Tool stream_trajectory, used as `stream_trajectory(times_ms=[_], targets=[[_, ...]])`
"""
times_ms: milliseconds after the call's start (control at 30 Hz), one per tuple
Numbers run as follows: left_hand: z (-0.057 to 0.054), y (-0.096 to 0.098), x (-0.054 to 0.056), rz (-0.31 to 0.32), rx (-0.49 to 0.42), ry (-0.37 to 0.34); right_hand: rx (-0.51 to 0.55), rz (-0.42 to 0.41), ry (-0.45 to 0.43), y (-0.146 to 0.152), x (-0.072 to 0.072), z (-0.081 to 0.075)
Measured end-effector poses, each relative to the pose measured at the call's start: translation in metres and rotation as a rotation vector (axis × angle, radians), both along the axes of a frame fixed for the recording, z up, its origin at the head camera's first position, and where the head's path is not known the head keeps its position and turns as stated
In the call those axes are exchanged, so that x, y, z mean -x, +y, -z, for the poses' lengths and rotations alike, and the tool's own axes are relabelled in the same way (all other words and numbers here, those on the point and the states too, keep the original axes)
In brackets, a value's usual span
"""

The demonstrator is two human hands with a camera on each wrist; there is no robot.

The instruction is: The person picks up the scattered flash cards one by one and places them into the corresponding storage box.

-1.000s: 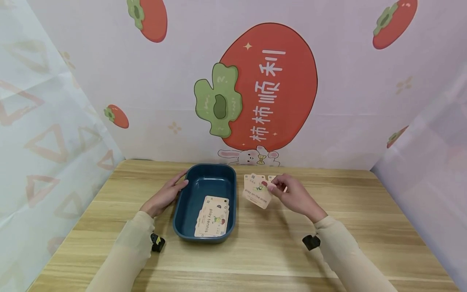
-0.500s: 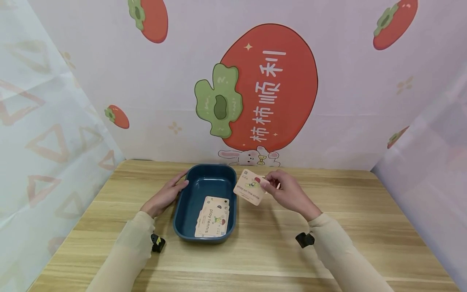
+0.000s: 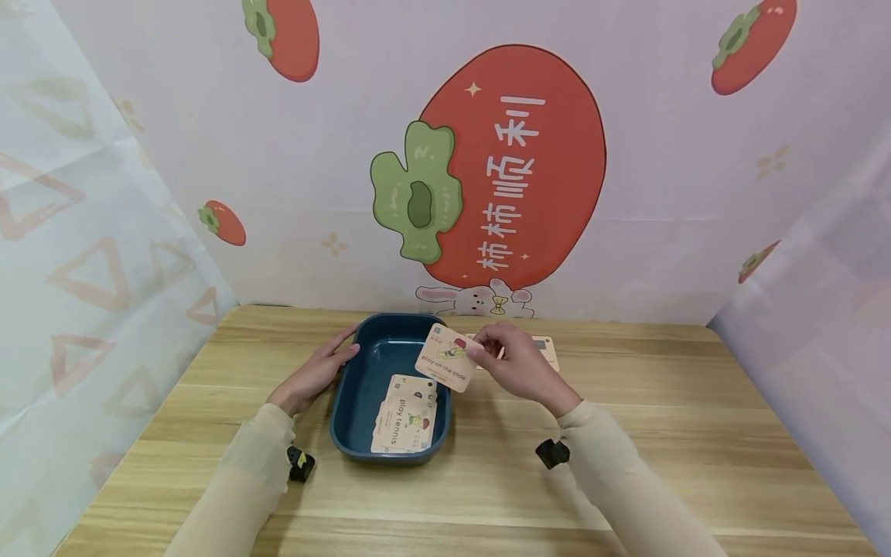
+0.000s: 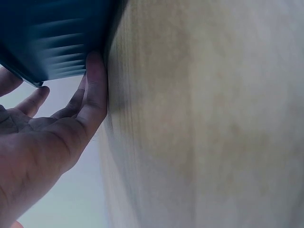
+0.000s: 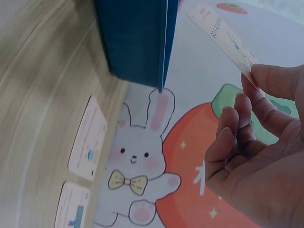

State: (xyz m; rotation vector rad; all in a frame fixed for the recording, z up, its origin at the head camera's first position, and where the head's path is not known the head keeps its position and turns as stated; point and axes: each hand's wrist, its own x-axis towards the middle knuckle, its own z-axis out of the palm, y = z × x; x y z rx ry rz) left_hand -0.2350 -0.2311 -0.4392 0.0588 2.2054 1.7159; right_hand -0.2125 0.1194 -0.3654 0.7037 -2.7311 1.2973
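Note:
My right hand (image 3: 511, 360) pinches a cream square card (image 3: 448, 357) by its right edge, between thumb and fingers. "Play on the slide" is printed on it, and it overlaps the right rim of a dark blue tray (image 3: 346, 422) in the head view. In the right wrist view the card (image 5: 228, 40) is tilted, with the other fingers loosely bent below it. Against the tray's left side rests my left hand (image 3: 316, 377), its thumb tip at the rim. The left wrist view shows a finger (image 4: 97, 80) lying along the outer wall. Overlapping cards, "play tennis" (image 3: 406, 418) uppermost, lie in the tray's near end.
Two more cards lie on the wooden table, one (image 5: 90, 140) beside the other (image 5: 72, 206); my right hand partly hides them in the head view. A printed cloth backdrop (image 3: 647, 255) stands behind the table's far edge.
The right hand has carried the slide card leftward from above the cards on the table to over the tray's right rim. The left hand and tray have stayed in place.

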Motion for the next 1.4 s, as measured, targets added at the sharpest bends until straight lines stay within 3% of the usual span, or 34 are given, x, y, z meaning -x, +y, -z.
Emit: stream_trajectory(times_ms=[467,933,1400], targets=[[0.001,-0.001,0.001,-0.005,-0.008,-0.004,0.013,-0.029,-0.092,-0.028,-0.006,0.011],[0.0,-0.001,-0.001,-0.003,-0.014,0.0,-0.027,-0.095,-0.087,-0.041,-0.009,0.019],[0.0,-0.001,0.0,-0.002,-0.019,-0.005,-0.065,-0.096,-0.107,-0.042,-0.01,0.021]])
